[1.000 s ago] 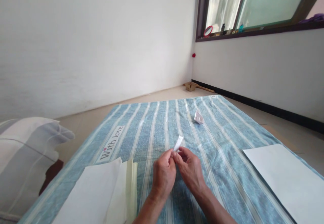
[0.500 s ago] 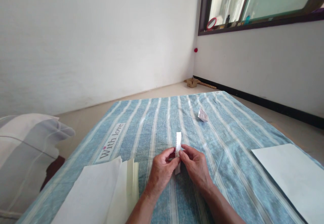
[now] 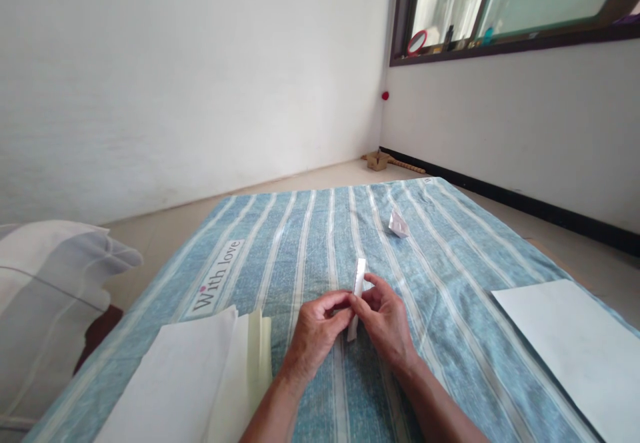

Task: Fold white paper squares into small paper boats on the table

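Note:
A narrow white folded paper strip (image 3: 359,275) stands nearly upright between my hands, its top leaning slightly right. Small dark marks run along one edge. My left hand (image 3: 320,333) pinches the strip from the left with thumb and fingers. From the other side, my right hand (image 3: 385,319) grips it, thumb in front and fingers partly behind. The fingertips of both hands meet at its middle and hide that part. Farther off on the striped cloth (image 3: 285,256) sits a small pointed folded paper piece (image 3: 399,223).
White sheets (image 3: 165,376) and pale yellow sheets (image 3: 255,356) lie at the front left. Another white sheet (image 3: 570,349) is at the right. Draped fabric (image 3: 45,309) stands beyond the left edge. A small cardboard box (image 3: 377,161) rests on the floor by the far corner.
The strip's top has tilted to the right, and its face has turned a little. My right fingers have shifted upward along it. Both hands keep their hold.

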The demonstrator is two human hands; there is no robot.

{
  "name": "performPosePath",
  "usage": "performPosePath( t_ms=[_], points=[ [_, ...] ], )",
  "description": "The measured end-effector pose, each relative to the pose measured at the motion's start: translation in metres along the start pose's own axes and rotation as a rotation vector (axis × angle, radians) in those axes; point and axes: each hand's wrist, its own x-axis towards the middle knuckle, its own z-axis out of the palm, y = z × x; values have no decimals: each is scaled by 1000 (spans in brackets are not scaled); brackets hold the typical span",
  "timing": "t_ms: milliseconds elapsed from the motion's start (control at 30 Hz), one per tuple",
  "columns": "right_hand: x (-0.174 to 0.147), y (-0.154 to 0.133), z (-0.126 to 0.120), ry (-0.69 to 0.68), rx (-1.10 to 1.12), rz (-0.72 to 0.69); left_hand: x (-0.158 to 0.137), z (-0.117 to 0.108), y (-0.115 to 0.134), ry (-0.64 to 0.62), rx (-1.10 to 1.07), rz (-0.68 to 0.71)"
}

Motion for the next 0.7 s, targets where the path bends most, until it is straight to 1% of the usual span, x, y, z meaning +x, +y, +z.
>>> performPosePath(
  t_ms=[400, 533, 600, 700],
  points=[
    [2, 3, -3, -48, 105, 29, 0, 2, 0, 49, -132, -59],
    [1, 3, -4, -52, 62, 20, 0, 2, 1, 78, -126, -75],
    [0, 1, -4, -51, 16, 5, 0, 3, 0, 70, -93, -54],
    [-1, -1, -3, -74, -73, -43, 0, 6, -4, 73, 13, 42]
  ],
)
